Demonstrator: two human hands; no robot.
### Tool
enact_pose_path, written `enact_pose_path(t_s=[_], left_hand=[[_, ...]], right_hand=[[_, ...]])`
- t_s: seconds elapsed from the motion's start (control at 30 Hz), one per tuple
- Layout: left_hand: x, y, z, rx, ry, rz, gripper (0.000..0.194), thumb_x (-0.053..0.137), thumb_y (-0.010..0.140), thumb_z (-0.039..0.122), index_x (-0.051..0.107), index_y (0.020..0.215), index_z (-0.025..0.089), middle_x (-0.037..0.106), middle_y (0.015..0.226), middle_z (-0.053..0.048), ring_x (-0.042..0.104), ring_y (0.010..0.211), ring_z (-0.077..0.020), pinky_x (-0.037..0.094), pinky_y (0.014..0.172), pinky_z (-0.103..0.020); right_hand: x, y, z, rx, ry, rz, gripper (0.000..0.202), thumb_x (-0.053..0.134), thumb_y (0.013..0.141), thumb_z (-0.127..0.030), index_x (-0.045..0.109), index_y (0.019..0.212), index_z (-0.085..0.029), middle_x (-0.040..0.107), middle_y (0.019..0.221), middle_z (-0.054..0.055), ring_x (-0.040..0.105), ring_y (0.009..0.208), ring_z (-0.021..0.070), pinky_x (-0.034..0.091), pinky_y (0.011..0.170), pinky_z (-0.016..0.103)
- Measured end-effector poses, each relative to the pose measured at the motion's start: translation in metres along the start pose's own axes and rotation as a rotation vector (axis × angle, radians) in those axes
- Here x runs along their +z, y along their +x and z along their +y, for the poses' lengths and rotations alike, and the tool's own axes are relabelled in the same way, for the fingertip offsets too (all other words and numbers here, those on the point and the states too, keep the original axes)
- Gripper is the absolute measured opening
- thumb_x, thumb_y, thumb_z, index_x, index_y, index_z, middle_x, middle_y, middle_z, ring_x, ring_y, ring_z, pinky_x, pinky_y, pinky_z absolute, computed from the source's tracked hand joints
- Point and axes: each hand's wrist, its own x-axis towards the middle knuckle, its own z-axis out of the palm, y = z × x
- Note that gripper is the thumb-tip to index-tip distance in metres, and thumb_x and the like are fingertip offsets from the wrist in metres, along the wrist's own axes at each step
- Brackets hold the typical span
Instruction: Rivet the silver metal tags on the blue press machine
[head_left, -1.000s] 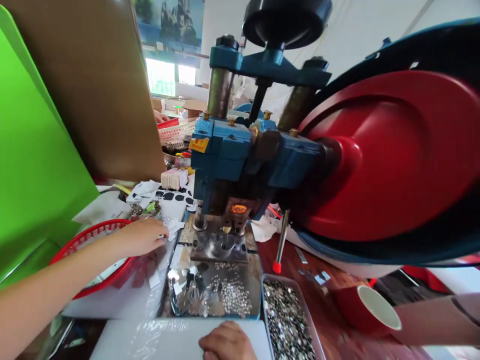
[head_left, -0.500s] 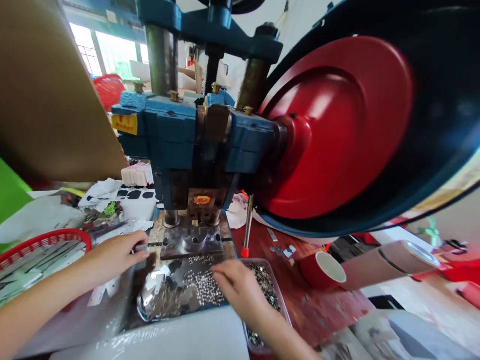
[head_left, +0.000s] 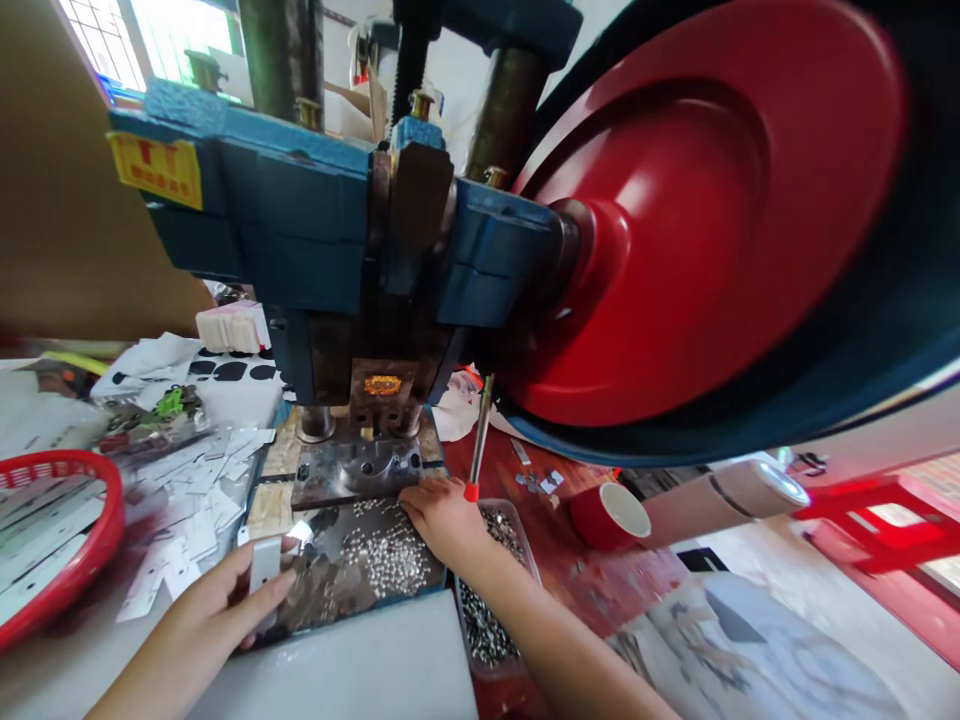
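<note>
My left hand (head_left: 238, 600) grips a flat metal strip (head_left: 265, 566) between thumb and fingers, at the left edge of the dark metal plate (head_left: 322, 580). Small shiny metal pieces (head_left: 386, 562) lie scattered over that plate. Beside the right end of the die block (head_left: 358, 472), my right hand (head_left: 442, 515) rests low, its fingers bent together; what they hold, if anything, is hidden. The blue press (head_left: 300, 240) rises above the block. A clear bin (head_left: 484, 610) of small metal parts stands under my right forearm.
A red basket (head_left: 112, 510) of flat strips is at the left, with loose white strips (head_left: 199, 520) beside it. The big red wheel (head_left: 675, 240) overhangs the right side. A red cup (head_left: 611, 517) and a pink flask (head_left: 705, 505) stand right.
My left hand has moved down and toward me, and a strip now shows plainly in it. My right hand has gone up to the die block's edge. The view has shifted closer.
</note>
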Motion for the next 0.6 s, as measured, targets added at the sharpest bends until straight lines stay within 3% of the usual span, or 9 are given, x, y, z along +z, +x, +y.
enact_pose_path(t_s=[0.1, 0.23, 0.43, 0.6], left_hand=[[0.002, 0.0, -0.001, -0.13, -0.17, -0.098, 0.073, 0.054, 0.059, 0.075, 0.057, 0.111, 0.024, 0.069, 0.084, -0.004, 0.065, 0.078, -0.0247, 0.054, 0.073, -0.036], [-0.002, 0.004, -0.004, -0.07, -0.12, -0.142, 0.075, 0.054, 0.062, 0.072, 0.055, 0.118, 0.022, 0.069, 0.076, -0.002, 0.064, 0.075, -0.0236, 0.053, 0.073, -0.035], [-0.012, 0.022, 0.003, 0.106, 0.089, -0.003, 0.053, 0.054, 0.074, 0.061, 0.063, 0.108, 0.021, 0.07, 0.08, -0.002, 0.064, 0.074, -0.0229, 0.05, 0.075, -0.035], [-0.008, 0.035, 0.018, 0.193, 0.009, 0.072, 0.048, 0.049, 0.079, 0.054, 0.063, 0.114, 0.023, 0.069, 0.109, -0.004, 0.066, 0.091, -0.0231, 0.051, 0.083, -0.035]], right_hand=[[0.003, 0.0, -0.004, 0.018, -0.036, -0.016, 0.014, 0.055, 0.087, -0.019, 0.066, 0.078, -0.022, 0.066, 0.072, 0.001, 0.059, 0.072, 0.0157, 0.036, 0.07, 0.028], [0.003, 0.0, -0.011, 0.095, -0.053, -0.013, 0.01, 0.057, 0.082, -0.019, 0.064, 0.076, -0.019, 0.068, 0.072, 0.003, 0.062, 0.071, 0.0172, 0.036, 0.072, 0.029], [-0.013, 0.036, -0.023, 0.032, 0.063, 0.174, 0.011, 0.055, 0.084, -0.018, 0.066, 0.084, -0.02, 0.07, 0.075, 0.0, 0.063, 0.073, 0.0154, 0.035, 0.073, 0.028], [-0.023, 0.067, -0.026, -0.074, 0.028, 0.146, 0.016, 0.055, 0.084, -0.02, 0.071, 0.085, -0.024, 0.07, 0.072, 0.0, 0.062, 0.072, 0.0157, 0.035, 0.071, 0.029]])
